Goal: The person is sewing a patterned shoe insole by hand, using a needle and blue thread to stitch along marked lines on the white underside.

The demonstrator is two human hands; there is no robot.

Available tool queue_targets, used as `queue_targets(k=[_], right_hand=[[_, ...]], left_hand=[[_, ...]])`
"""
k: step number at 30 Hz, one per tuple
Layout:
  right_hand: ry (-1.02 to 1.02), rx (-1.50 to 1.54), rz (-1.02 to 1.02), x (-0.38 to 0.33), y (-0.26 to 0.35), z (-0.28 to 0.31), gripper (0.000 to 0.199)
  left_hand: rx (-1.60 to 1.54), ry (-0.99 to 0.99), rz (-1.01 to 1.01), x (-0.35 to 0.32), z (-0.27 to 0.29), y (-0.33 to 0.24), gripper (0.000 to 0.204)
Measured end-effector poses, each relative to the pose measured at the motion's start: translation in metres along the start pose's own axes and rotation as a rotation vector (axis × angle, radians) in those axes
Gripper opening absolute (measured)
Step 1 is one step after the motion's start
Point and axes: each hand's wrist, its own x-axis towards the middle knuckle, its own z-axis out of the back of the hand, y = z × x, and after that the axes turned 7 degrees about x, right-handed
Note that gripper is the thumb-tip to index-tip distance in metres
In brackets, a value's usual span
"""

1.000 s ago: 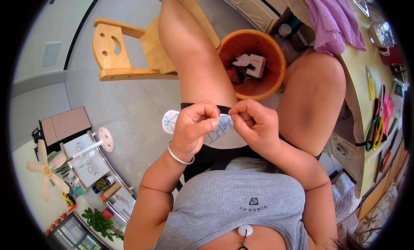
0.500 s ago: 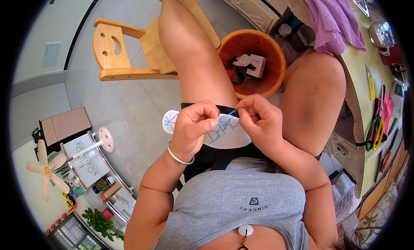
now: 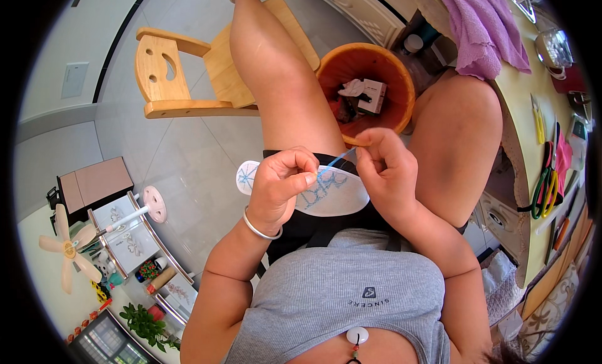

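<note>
The white oval fabric insole with blue cross-stitching (image 3: 332, 191) lies over our lap, pinched in our left hand (image 3: 282, 188). Our right hand (image 3: 385, 169) grips the blue thread (image 3: 338, 158) just above it, near the orange wooden bin (image 3: 392, 66).

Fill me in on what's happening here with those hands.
A seated person is stitching a white insole with blue embroidery on it, held over the lap. The left hand has the insole in its grip, while the right hand pinches a blue thread and draws it up and away from the insole. One leg rests on a small wooden chair, and an orange bin with scraps sits on the floor between the knees. A table with scissors stands to the right.
</note>
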Motion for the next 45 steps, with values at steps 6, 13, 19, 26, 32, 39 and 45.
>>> queue_targets(k=[6, 13, 19, 26, 32, 39, 45], right_hand=[[0.264, 0.08, 0.044, -0.006, 0.013, -0.001, 0.013], [0.29, 0.252, -0.157, -0.01, 0.009, -0.008, 0.006], [0.293, 0.363, -0.266, -0.01, 0.004, -0.006, 0.005], [0.288, 0.511, -0.383, -0.008, 0.004, -0.005, 0.006], [0.445, 0.445, -0.256, -0.009, 0.005, 0.003, 0.005], [0.322, 0.497, -0.381, -0.006, 0.001, -0.006, 0.013], [0.408, 0.463, -0.452, -0.001, 0.006, -0.002, 0.009]], left_hand=[[0.035, -0.035, -0.003, -0.001, -0.003, -0.002, 0.01], [0.009, 0.006, -0.043, 0.001, 0.002, 0.004, 0.01], [0.003, 0.008, -0.025, 0.001, 0.001, 0.004, 0.011], [-0.014, 0.017, 0.001, 0.001, 0.001, 0.003, 0.012], [0.053, 0.033, -0.049, 0.001, 0.001, 0.002, 0.01], [0.212, 0.042, -0.153, 0.001, -0.001, -0.001, 0.008], [0.388, -0.004, -0.275, 0.001, -0.002, -0.002, 0.009]])
